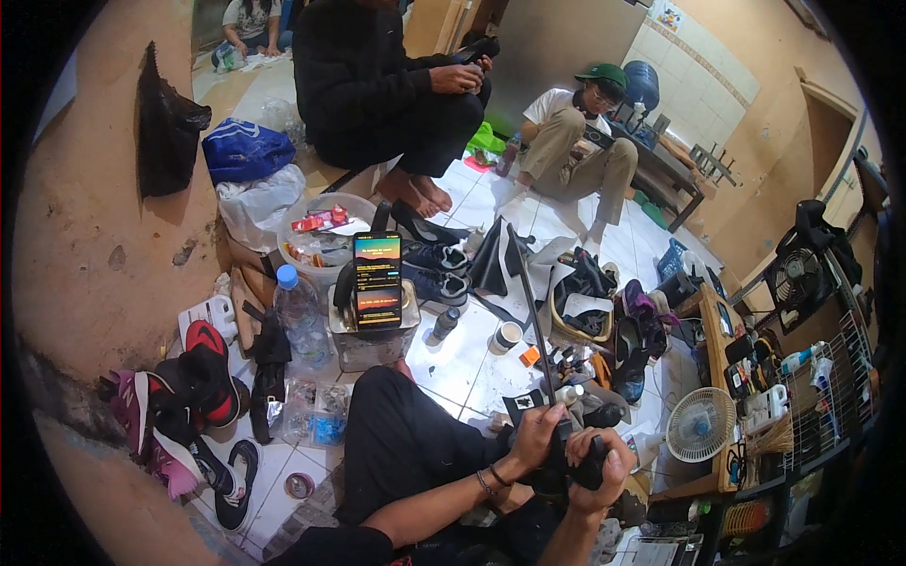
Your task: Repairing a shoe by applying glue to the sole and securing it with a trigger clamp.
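My left hand (536, 436) is closed around the lower end of a long, thin dark strip (533, 335) that rises toward the middle of the floor. My right hand (600, 464) grips a black object (583, 460), partly hidden by its fingers, just right of the left hand. Past my knee, a phone (377, 279) with a lit screen stands on a metal container (342, 335), beside a water bottle (300, 330). A small dark bottle (444, 324), a cup (506, 339), an orange item (528, 356) and several shoes (630, 349) lie ahead of my hands.
Two people (344, 99) (576, 141) sit ahead, another (250, 33) farther back. Shoes (208, 377) crowd the left wall. A tub of packets (321, 217), a basket (580, 297) and black sheets (495, 269) cover the floor. A fan (698, 424) and cluttered bench (717, 330) stand right.
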Demonstrator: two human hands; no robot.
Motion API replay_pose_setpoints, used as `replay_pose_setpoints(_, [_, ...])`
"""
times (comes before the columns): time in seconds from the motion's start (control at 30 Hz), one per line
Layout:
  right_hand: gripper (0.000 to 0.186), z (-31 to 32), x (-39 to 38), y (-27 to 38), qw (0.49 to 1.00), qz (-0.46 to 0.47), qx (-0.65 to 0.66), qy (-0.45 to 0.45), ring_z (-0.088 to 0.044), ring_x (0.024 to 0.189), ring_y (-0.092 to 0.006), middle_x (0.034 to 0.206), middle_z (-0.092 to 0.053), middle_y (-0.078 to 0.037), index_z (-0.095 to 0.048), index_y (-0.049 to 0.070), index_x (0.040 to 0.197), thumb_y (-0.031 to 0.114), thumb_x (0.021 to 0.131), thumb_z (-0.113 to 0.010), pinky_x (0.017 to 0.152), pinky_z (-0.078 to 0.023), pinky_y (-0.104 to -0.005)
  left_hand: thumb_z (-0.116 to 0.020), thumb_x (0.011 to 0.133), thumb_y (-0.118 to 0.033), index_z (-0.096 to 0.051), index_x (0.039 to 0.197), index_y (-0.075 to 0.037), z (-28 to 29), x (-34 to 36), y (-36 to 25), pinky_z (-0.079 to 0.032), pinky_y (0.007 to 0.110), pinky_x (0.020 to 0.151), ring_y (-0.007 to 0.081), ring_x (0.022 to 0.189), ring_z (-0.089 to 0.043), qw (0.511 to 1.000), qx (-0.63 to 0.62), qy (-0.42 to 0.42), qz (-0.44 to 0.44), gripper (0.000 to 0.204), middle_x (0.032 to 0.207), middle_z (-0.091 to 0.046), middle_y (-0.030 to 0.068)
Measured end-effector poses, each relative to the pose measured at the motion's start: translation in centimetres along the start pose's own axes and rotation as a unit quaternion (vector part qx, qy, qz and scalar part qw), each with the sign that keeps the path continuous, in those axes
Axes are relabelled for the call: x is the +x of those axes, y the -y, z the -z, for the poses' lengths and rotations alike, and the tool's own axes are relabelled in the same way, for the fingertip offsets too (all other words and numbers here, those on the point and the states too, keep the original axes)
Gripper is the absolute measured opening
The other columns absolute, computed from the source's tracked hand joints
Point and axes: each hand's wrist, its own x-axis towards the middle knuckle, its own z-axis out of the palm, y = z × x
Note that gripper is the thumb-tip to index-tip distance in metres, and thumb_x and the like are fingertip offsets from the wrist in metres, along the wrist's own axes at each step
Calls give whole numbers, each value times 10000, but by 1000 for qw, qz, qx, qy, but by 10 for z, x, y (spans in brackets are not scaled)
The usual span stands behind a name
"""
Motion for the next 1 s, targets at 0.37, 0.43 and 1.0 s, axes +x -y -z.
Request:
replay_pose_setpoints(0.37, [471,7,-7,-3,999,26,28,-22,-465,500,-195,571,-487,-126,-502,-63,669,373,848,-497,479,-351,-296,-460,985,-363,-621,853,58,-4,-3,-3,-444,279,640,87,681,-528,1000,-16,7,-15,470,685,-598,43])
replay_pose_setpoints(0.43, [489,9,-8,-3,998,11,44,-32,-487,522,-211,575,-490,-135,-497,-65,694,394,862,-467,500,-376,-306,-457,985,-365,-619,851,59,-2,-1,3,-444,280,639,90,678,-526,1000,4,11,-6,473,686,-596,44])
replay_pose_setpoints(1.0, [666,29,1,14,990,-56,42,-120,-620,1021,-350,1140,-626,-246,-611,-79,1160,413,1014,-187,925,-473,-444,-470,979,-350,-623,822,50,9,7,3,-442,244,639,70,698,-540,994,-96,11,48,456,735,-616,15])
